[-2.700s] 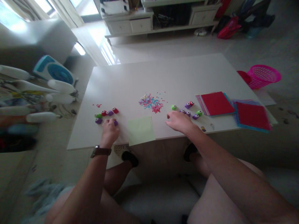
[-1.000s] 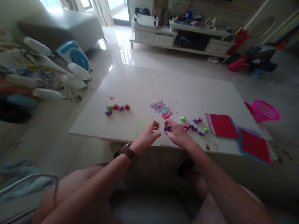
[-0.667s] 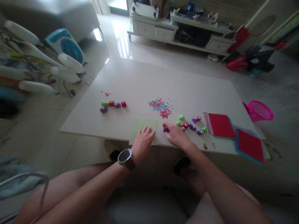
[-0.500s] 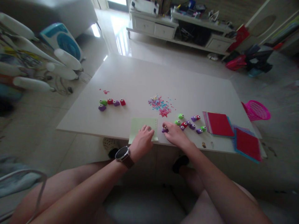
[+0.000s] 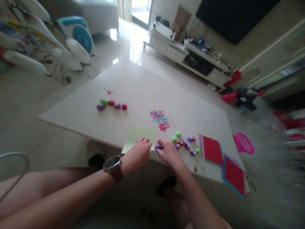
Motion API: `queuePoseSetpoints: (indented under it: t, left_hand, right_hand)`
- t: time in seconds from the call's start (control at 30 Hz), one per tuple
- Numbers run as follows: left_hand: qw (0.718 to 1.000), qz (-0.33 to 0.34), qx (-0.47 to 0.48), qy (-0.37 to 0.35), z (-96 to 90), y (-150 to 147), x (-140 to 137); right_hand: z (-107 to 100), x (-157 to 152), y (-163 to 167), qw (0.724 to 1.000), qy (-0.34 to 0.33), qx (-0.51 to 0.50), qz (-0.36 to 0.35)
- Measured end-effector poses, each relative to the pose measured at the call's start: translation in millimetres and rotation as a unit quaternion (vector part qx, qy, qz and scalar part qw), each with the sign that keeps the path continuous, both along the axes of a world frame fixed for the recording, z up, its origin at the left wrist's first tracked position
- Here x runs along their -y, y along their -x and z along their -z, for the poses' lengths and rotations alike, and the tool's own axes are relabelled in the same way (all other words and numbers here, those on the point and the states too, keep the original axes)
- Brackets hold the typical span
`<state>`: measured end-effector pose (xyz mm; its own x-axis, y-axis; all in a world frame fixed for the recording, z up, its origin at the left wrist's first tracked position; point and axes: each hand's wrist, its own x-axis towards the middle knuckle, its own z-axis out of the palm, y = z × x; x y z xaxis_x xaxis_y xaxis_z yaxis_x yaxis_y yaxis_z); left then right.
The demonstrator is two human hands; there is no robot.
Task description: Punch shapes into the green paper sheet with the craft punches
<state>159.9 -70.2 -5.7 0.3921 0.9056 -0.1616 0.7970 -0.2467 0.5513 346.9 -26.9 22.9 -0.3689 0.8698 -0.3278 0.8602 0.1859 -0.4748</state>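
Observation:
A light green sheet of paper lies at the table's near edge, with small punched holes down its right side. My left hand, wearing a watch, holds the sheet near its right part with curled fingers; its thumb is hidden. In my right hand is a small purple craft punch, gripped between thumb and fingers against the sheet's right edge. Whether the paper sits inside its slot I cannot tell. Beyond the hands lies a pile of tiny coloured paper cutouts.
Several purple, green and red punches stand right of my hand, and more punches at the left, near a few red cutouts. Stacks of coloured paper lie on the right. A pink basket stands beyond the table.
The view has tilted and turned. My right hand has brought the purple punch leftward to the paper's edge. My left fingers have drawn together on the sheet.

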Motion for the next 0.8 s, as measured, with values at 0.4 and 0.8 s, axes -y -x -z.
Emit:
queuePoseSetpoints:
  t: [0.4,0.8]
  left_hand:
    - [1.0,-0.023,0.001,-0.017,0.1,-8.3,3.4]
    - [1.0,0.01,-0.019,0.003,-7.5,-6.1,3.2]
  right_hand:
    - [0.3,-3.1,-3.7,1.0,0.011,-0.004,-0.004]
    - [-1.7,-1.1,-1.5,0.999,0.027,-0.016,-0.008]
